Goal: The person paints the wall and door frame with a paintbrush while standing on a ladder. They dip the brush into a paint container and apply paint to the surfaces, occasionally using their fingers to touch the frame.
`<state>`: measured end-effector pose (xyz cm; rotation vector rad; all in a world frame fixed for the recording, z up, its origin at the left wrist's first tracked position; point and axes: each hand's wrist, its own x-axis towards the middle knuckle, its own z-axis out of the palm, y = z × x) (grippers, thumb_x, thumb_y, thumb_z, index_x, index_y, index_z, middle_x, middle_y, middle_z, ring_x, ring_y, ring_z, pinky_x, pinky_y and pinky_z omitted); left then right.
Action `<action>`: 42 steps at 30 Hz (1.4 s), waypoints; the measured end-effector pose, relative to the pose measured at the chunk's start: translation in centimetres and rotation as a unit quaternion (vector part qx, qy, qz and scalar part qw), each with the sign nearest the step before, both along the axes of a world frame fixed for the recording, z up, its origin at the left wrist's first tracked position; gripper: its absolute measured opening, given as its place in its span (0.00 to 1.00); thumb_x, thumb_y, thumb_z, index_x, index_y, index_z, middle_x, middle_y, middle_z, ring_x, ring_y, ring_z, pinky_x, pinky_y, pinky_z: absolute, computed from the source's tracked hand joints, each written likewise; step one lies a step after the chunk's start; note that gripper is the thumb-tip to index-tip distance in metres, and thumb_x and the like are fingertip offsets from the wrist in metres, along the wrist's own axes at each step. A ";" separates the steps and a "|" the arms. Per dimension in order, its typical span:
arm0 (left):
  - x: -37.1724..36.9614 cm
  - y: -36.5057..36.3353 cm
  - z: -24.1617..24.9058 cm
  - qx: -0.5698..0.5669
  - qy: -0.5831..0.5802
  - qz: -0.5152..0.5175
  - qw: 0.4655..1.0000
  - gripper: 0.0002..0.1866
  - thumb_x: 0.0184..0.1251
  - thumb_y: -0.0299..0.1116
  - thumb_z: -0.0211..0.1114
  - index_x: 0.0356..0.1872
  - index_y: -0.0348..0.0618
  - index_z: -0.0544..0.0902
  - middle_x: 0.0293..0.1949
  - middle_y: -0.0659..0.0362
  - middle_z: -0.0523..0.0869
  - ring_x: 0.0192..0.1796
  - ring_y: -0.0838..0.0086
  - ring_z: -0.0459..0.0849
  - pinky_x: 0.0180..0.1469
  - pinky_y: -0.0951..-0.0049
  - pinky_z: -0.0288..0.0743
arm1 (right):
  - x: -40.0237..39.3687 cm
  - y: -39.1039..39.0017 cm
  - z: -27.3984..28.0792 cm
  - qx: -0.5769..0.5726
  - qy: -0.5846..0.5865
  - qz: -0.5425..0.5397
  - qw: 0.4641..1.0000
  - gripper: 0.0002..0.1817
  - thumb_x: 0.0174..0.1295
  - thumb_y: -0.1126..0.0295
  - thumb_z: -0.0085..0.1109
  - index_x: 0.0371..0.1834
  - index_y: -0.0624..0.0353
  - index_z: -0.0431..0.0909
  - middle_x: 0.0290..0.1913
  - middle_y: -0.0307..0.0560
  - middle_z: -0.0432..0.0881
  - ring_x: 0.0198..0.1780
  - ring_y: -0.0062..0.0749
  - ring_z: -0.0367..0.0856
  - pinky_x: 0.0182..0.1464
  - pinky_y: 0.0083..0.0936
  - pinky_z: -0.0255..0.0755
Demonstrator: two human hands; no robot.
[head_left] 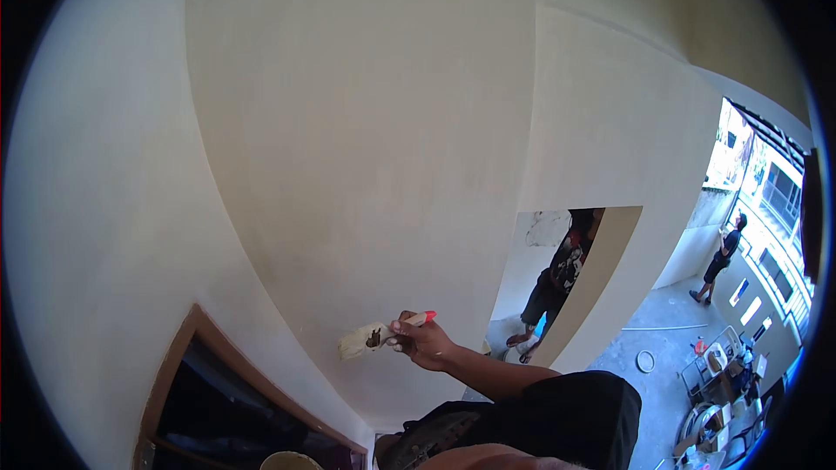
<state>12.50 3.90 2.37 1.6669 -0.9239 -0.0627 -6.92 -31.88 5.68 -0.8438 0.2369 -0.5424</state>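
Note:
My right hand (421, 341) grips a paintbrush (366, 341) by its handle, whose end is red. The brush is wide, with pale cream bristles pointing left and dark patches near the ferrule. Its bristles overlap the lower part of the cream-coloured wall (374, 165), close to the inner corner. The rim of a round, pale container (292, 461) shows at the bottom edge, below the brush. My left hand is out of view.
A brown-framed window (196, 331) is at lower left. One person (557, 278) stands beyond a wall opening; another person (723, 257) stands by the low outer wall. On the grey floor (640, 344) lie a ring-shaped object (645, 361) and a cluttered pile (718, 409).

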 end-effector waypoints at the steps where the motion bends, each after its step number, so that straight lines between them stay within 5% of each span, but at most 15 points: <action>1: -0.1 -0.2 0.0 -0.001 0.005 -0.002 1.000 0.56 0.39 0.23 0.89 0.74 0.41 0.67 0.65 0.53 0.83 0.65 0.65 0.83 0.70 0.60 0.77 | 0.1 0.0 -0.3 -0.005 0.002 -0.001 1.000 0.10 0.74 0.66 0.69 0.37 0.52 0.76 0.39 0.39 0.85 0.43 0.28 0.86 0.46 0.28 0.77; 19: 0.5 -0.7 2.4 -0.002 0.031 -0.047 0.998 0.55 0.42 0.25 0.89 0.75 0.42 0.66 0.66 0.53 0.82 0.66 0.64 0.82 0.70 0.59 0.77 | 1.7 1.0 -0.7 0.046 0.052 0.017 0.997 0.12 0.77 0.56 0.65 0.43 0.49 0.77 0.40 0.32 0.80 0.43 0.22 0.81 0.52 0.25 0.77; 20: -1.6 -0.3 5.8 0.000 0.029 -0.043 0.999 0.55 0.42 0.25 0.89 0.75 0.42 0.65 0.66 0.53 0.82 0.66 0.63 0.82 0.70 0.59 0.77 | 0.2 1.6 2.3 0.045 0.052 0.035 0.997 0.12 0.77 0.56 0.65 0.43 0.49 0.77 0.39 0.32 0.80 0.42 0.22 0.81 0.49 0.24 0.78; 24: -2.9 -1.4 6.9 -0.026 0.035 -0.043 0.998 0.55 0.43 0.25 0.89 0.75 0.42 0.65 0.66 0.52 0.82 0.67 0.63 0.82 0.70 0.59 0.77 | -0.6 2.4 4.3 0.046 0.067 0.059 0.995 0.12 0.77 0.54 0.63 0.43 0.48 0.76 0.36 0.32 0.80 0.37 0.21 0.81 0.42 0.21 0.78; 42: -5.0 -1.0 0.2 -0.077 0.126 0.025 0.989 0.55 0.46 0.27 0.89 0.76 0.42 0.64 0.67 0.52 0.81 0.68 0.62 0.81 0.70 0.59 0.77 | -2.0 -1.5 -1.0 0.063 0.132 0.045 0.988 0.12 0.78 0.54 0.63 0.44 0.48 0.76 0.36 0.36 0.80 0.38 0.25 0.78 0.42 0.24 0.71</action>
